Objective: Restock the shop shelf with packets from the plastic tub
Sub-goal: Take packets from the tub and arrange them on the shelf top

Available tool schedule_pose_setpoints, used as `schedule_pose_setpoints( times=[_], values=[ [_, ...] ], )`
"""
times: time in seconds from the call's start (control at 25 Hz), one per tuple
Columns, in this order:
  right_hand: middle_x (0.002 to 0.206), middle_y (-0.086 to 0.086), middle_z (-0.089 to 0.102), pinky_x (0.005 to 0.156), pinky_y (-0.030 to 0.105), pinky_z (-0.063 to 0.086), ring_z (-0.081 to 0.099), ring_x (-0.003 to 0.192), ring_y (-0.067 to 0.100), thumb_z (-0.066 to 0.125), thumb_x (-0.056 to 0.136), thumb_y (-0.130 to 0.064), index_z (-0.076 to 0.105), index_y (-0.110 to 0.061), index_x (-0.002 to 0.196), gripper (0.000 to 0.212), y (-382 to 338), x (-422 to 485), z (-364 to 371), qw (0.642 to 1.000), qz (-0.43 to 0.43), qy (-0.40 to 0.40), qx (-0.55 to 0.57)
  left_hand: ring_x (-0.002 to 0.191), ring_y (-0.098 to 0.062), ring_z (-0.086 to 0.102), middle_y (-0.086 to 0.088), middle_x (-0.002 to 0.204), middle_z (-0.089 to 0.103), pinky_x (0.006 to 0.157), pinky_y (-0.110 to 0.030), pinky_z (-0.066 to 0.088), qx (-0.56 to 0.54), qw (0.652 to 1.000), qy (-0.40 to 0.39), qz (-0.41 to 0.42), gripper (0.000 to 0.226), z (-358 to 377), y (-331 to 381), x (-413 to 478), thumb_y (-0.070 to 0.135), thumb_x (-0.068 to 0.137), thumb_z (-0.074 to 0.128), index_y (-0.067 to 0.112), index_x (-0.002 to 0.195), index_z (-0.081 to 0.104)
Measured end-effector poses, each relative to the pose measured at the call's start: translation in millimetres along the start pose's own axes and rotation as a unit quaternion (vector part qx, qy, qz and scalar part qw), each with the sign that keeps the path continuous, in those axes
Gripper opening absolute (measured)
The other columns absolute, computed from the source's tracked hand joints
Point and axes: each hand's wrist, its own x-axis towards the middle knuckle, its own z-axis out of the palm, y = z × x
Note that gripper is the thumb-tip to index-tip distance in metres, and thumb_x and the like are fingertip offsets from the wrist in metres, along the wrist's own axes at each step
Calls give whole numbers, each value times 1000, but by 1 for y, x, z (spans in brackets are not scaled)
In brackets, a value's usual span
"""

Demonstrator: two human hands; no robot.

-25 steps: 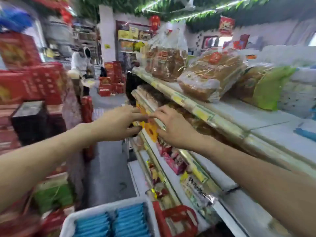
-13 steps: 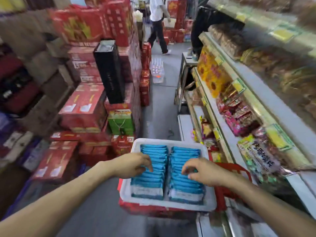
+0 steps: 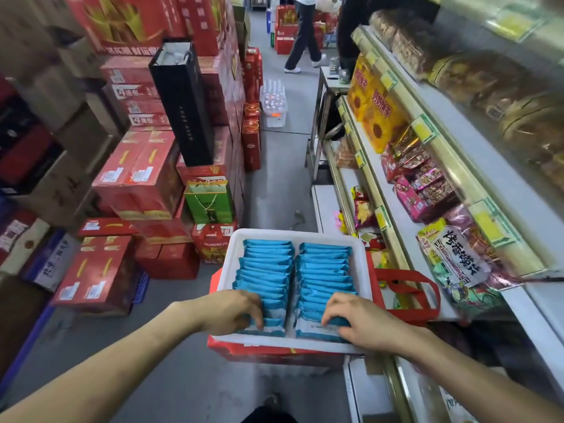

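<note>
A white plastic tub (image 3: 227,270) rests on a red carton in front of me. It holds two rows of blue packets (image 3: 323,270) standing on edge. My left hand (image 3: 232,309) is in the near end of the left row, fingers curled around a few packets. At the near end of the right row my right hand (image 3: 357,322) grips some packets too. The shop shelf (image 3: 396,209) runs along the right, with yellow sunflower packets, pink snack bags and bread on its tiers.
Stacked red cartons (image 3: 137,178), a tall black box (image 3: 183,102) and a green gift bag (image 3: 209,203) line the left of the narrow aisle. A red bag (image 3: 406,288) hangs by the tub. A person (image 3: 305,32) walks at the far end, beyond a pack of water bottles (image 3: 273,102).
One second ago both hands were up at the shelf. They dropped to the tub half a second ago and have now closed on packets at its near end.
</note>
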Motion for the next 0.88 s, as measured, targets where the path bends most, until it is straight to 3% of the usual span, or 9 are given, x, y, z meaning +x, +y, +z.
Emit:
schedule_pose_setpoints(
  times=[0.2,0.28,0.36,0.44,0.56,0.68,0.88],
  values=[
    [130,-10,66,103,21,40,57,117,9,47,100,-15,71,-27,128,40,-7,6,1,995,-1,-95,-21,116,-6,58,18,132,64,103,-20,43,10,1000,-20,13,33,0,1,8,17,104,53,36,126,69],
    [137,-10,64,109,26,42,57,123,11,40,100,-14,68,-28,132,45,-11,12,2,994,14,-107,-19,113,-8,60,17,131,66,102,-22,46,19,999,-39,26,32,-1,2,11,18,104,55,36,126,69],
    [140,-12,63,110,28,42,56,125,9,40,100,-14,69,-28,132,45,-15,17,1,992,29,-120,-7,110,-11,60,14,129,68,101,-26,49,31,997,-55,42,33,-1,7,14,17,101,57,34,127,69],
    [132,-14,67,103,24,46,59,112,2,48,100,-18,72,-27,127,38,-19,18,-3,992,33,-119,-4,112,-14,59,11,129,68,101,-29,49,53,996,-40,59,36,-1,10,17,15,98,59,32,129,68],
    [110,-19,73,88,17,47,60,95,-6,65,93,-27,79,-27,110,22,-21,15,-27,998,40,-54,17,116,-13,55,10,132,64,105,-31,47,69,995,8,67,36,-17,10,21,18,98,60,32,131,63],
    [103,-21,66,88,20,46,59,101,-2,73,89,-24,72,-34,91,10,-21,6,-72,996,60,46,38,118,-7,55,14,132,58,106,-30,46,41,996,42,69,34,-66,13,28,22,98,61,37,128,59],
    [107,-19,67,89,12,47,62,102,-5,76,90,-13,76,-31,101,21,-30,-25,-186,982,68,154,80,110,4,58,23,123,62,96,-21,48,41,989,85,112,35,-207,37,52,22,96,69,46,120,65]
  ],
)
